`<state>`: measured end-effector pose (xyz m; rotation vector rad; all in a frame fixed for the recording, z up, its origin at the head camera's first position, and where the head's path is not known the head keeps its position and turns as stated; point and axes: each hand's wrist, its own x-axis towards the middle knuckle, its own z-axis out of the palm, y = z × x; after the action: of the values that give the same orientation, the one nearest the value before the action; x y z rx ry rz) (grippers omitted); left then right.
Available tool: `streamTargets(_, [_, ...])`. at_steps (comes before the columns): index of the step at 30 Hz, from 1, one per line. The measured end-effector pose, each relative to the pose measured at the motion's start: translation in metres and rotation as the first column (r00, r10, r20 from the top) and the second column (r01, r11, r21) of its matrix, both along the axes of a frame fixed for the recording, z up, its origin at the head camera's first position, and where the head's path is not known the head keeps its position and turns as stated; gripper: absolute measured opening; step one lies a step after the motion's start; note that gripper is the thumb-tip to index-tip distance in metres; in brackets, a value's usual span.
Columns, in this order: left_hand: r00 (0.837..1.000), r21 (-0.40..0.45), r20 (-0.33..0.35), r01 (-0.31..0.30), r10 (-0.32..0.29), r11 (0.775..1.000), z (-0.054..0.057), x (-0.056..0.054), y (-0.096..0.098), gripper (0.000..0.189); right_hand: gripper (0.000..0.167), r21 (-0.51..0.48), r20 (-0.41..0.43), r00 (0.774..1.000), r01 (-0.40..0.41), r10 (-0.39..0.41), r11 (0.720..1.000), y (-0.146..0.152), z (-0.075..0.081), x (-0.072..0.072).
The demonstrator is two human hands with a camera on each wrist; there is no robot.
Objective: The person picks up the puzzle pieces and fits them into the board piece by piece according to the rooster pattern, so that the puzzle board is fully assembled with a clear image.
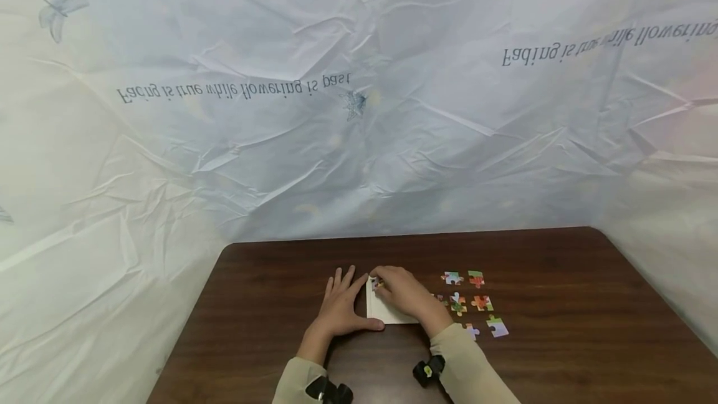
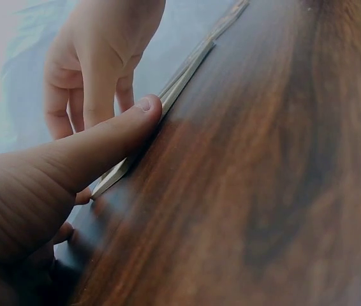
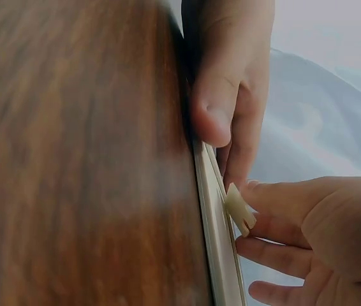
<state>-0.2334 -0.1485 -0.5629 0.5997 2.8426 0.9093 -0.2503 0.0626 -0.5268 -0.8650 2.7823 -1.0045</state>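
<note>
A white puzzle board [image 1: 387,313] lies flat on the table, partly covered by my hands. Along its left side rests my left hand [image 1: 338,310], fingers spread, with the thumb on the near edge and the index finger by the far left corner. Over the board, my right hand [image 1: 406,295] pinches a jigsaw piece [image 3: 239,210] between thumb and fingers. In the right wrist view that piece stands tilted at the board, its pale edge showing. The left wrist view shows the left thumb [image 2: 139,115] against the board's edge.
Several loose jigsaw pieces [image 1: 458,304] lie to the right of the board, some partly hidden by the right forearm. The dark wooden table [image 1: 561,279] has rounded far corners. A pale printed sheet [image 1: 359,161] hangs behind and beside it.
</note>
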Motion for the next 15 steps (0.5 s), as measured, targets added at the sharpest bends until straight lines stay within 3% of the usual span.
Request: streamTargets(15, [1.000, -0.002, -0.020, -0.001, 0.000, 1.000, -0.0021, 0.0000, 0.0019, 0.114, 0.035, 0.038, -0.044, 0.999, -0.006, 0.007, 0.999, -0.0038, -0.0064, 0.0003])
